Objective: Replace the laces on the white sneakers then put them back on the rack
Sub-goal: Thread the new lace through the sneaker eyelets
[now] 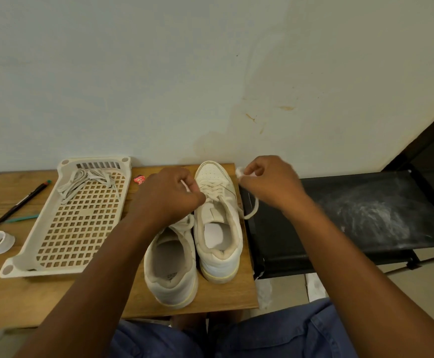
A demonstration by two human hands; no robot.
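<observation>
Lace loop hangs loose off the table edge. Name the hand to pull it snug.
Right hand: it already pinches that lace on the right sneaker's outer side. The left hand grips the other end, opposite.

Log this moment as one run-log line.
left hand: pinching lace end | right hand: pulling other end | right sneaker: being laced | left sneaker: beside it | old laces: in tray
</observation>
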